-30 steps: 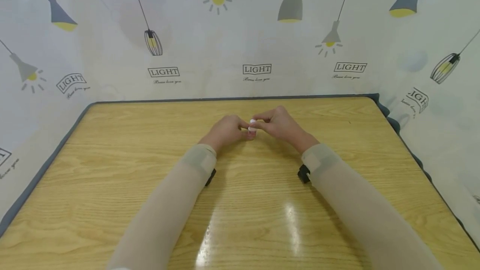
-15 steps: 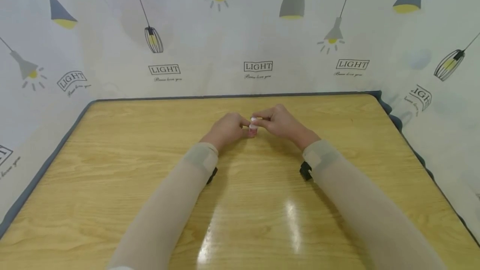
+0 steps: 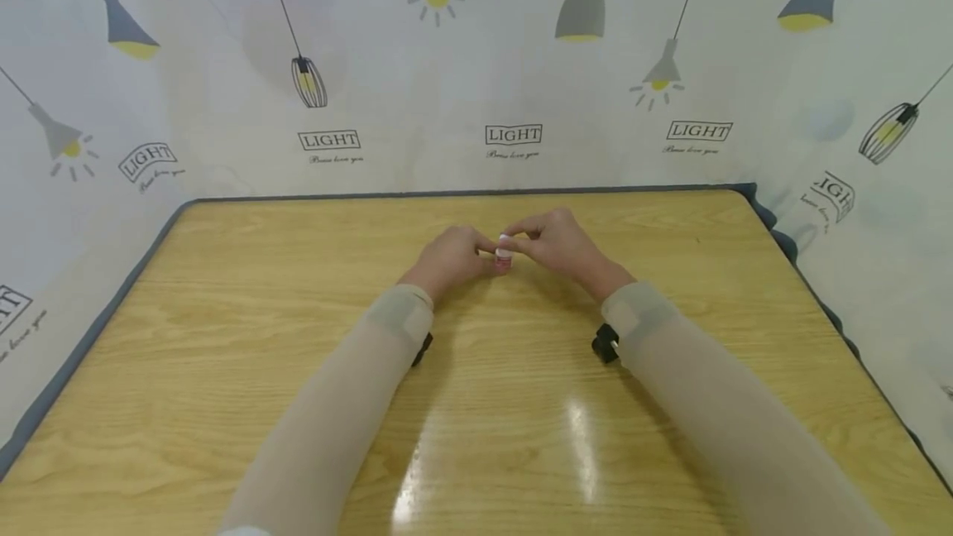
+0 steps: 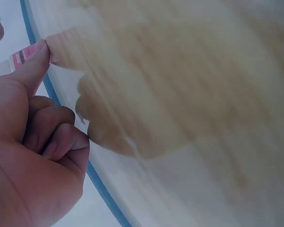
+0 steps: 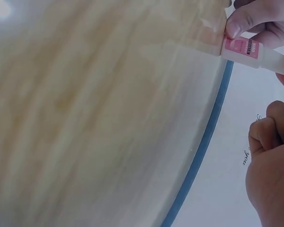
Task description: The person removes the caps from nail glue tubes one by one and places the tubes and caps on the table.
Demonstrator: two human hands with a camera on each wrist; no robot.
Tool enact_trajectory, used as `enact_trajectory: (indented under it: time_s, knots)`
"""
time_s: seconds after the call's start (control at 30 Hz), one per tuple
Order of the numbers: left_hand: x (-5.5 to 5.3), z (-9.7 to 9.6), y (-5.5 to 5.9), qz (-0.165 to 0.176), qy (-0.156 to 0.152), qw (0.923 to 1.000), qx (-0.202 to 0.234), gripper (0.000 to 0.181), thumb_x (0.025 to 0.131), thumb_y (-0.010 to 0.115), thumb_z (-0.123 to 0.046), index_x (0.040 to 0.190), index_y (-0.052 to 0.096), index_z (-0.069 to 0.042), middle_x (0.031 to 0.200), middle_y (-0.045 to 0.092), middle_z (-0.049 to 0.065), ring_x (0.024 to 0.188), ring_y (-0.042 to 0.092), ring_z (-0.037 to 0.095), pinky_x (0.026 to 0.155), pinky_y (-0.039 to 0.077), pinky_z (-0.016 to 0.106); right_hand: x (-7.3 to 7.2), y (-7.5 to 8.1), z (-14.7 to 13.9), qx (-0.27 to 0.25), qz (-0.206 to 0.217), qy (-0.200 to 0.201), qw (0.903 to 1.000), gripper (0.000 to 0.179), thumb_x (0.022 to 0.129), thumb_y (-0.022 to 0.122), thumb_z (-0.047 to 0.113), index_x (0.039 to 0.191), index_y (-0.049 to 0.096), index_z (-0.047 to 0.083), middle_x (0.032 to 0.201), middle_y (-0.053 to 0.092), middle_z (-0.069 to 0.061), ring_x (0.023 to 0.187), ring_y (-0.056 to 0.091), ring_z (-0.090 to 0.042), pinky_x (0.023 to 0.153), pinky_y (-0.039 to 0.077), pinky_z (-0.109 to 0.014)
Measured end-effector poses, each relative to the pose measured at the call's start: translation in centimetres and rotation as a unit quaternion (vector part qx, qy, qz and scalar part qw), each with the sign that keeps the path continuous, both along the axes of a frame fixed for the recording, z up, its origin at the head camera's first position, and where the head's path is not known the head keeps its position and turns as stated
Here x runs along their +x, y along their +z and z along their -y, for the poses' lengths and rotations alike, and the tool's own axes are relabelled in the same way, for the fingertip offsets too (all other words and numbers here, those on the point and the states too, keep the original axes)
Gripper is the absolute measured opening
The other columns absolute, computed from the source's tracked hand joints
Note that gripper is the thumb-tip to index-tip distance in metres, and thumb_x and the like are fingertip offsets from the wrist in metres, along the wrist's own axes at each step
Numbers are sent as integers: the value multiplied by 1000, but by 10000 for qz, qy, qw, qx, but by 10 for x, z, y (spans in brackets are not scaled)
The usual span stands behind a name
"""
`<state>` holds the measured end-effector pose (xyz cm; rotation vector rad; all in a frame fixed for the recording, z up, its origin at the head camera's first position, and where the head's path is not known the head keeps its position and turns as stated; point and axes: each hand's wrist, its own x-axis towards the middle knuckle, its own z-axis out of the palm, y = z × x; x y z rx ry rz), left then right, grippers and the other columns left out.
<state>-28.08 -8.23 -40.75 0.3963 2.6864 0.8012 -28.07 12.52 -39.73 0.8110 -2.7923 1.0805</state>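
Observation:
A small white bottle (image 3: 503, 260) with a pink label stands upright on the table, far from the body. My left hand (image 3: 452, 255) pinches its lower body between thumb and fingers from the left. From the other side my right hand (image 3: 560, 243) pinches the white cap (image 5: 273, 61) on top. The right wrist view shows the pink label (image 5: 245, 47) plainly, with the left thumb (image 5: 234, 29) pressed against the bottle's base end. In the left wrist view the left hand's other fingers (image 4: 57, 137) are curled into the palm, and the bottle is partly hidden behind the thumb.
The wood-grain table (image 3: 514, 404) has a dark blue edge (image 3: 328, 198). Behind it and at both sides hangs a white cloth (image 3: 417, 98) printed with lamps. Black wrist devices (image 3: 606, 343) sit under both light sleeves (image 3: 707, 387).
Both hands keep their hold on the bottle and cap, almost in the same place. The head view shifts slightly.

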Motion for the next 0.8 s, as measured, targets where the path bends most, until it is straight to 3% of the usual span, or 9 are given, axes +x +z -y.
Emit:
enact_trajectory:
  time_s: [0.1, 0.27, 0.43, 0.5, 0.63, 0.73, 0.8]
  knots:
    - [1, 0, 1, 53, 57, 9999, 76, 42, 93, 81, -51, 128, 79, -28, 145, 70, 1, 144, 56, 28, 122, 42, 50, 0, 0, 0, -15, -43, -31, 10000, 23, 98, 79, 29, 110, 85, 10, 91, 83, -9, 58, 42, -12, 56, 35, -26]
    - [0, 0, -2, -39, 35, 10000, 74, 42, 92, 81, -54, 126, 80, -30, 142, 72, 1, 140, 60, 27, 119, 46, 50, 0, -2, -1, 11, -142, 36, 9999, 23, 99, 79, 26, 110, 85, 7, 88, 82, -11, 56, 42, -11, 56, 34, -25]
    - [-1, 0, -3, -387, -49, 9990, -220, 41, 91, 81, -57, 124, 80, -33, 139, 73, 1, 134, 64, 27, 113, 51, 49, 1, -2, 1, 79, -259, 92, 9996, 26, 100, 78, 29, 112, 84, 7, 95, 84, -11, 60, 49, -11, 60, 39, -25]
    - [-1, -1, -3, -516, -69, 9982, -309, 40, 91, 80, -57, 124, 80, -34, 139, 74, 2, 132, 66, 27, 111, 52, 49, 2, -1, 1, 57, -320, 107, 9994, 25, 100, 77, 29, 112, 84, 7, 91, 83, -10, 60, 48, -11, 60, 39, -26]
    - [-2, -1, -2, -499, -30, 9982, -318, 39, 91, 80, -57, 123, 80, -33, 138, 74, 1, 131, 66, 26, 109, 53, 49, 1, -1, 3, 118, -497, 167, 9986, 22, 101, 76, 26, 109, 85, 7, 61, 63, -3, 55, 38, -10, 56, 32, -25]
    - [-2, -1, -2, -470, -14, 9984, -309, 40, 92, 79, -56, 123, 81, -32, 137, 74, 1, 130, 67, 26, 109, 53, 49, 1, -3, 3, 245, -670, 142, 9974, 23, 101, 76, 28, 109, 84, 8, 55, 43, 4, 54, 33, -9, 55, 29, -24]
    - [-2, -2, -2, -508, 0, 9983, -291, 40, 92, 79, -56, 123, 81, -31, 137, 75, 2, 130, 67, 25, 109, 54, 48, 1, -3, 4, 297, -774, 54, 9965, 24, 101, 76, 30, 109, 83, 8, 55, 38, 6, 54, 31, -9, 55, 28, -25]
